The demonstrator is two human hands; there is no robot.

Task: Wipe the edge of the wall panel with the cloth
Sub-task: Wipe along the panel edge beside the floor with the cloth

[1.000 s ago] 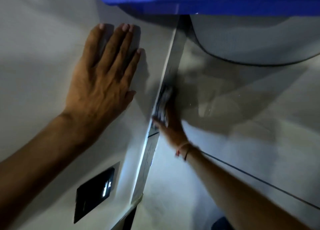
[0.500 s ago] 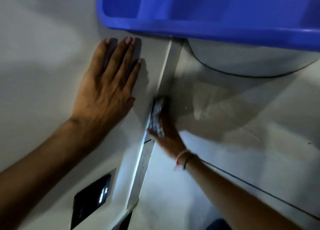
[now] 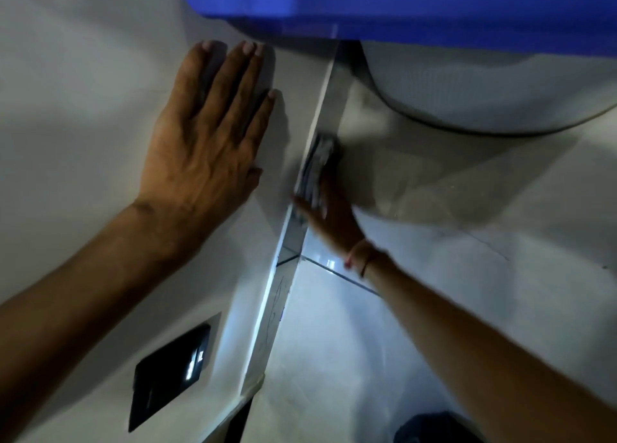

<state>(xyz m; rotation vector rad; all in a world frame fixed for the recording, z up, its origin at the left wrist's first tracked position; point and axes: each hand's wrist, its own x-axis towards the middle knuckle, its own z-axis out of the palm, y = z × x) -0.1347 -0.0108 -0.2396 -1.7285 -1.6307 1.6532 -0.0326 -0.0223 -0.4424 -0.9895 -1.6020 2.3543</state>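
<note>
The pale wall panel (image 3: 83,142) fills the left half, and its narrow edge (image 3: 320,108) runs diagonally from the top centre down to the lower middle. My left hand (image 3: 203,145) lies flat on the panel face, fingers spread and pointing up, holding nothing. My right hand (image 3: 330,215) presses a grey striped cloth (image 3: 315,170) against the edge, about halfway along it. The cloth is partly hidden under my fingers and blurred.
A blue plastic tub (image 3: 400,5) hangs over the top of the view, with a white rounded object (image 3: 484,85) under it at the right. A black switch plate (image 3: 170,376) sits in the panel at lower left. Pale floor tiles (image 3: 434,275) lie to the right.
My right hand and the cloth have slid a little up along the edge. The view has tilted, so the blue tub covers more of the top. My left hand stays flat on the panel.
</note>
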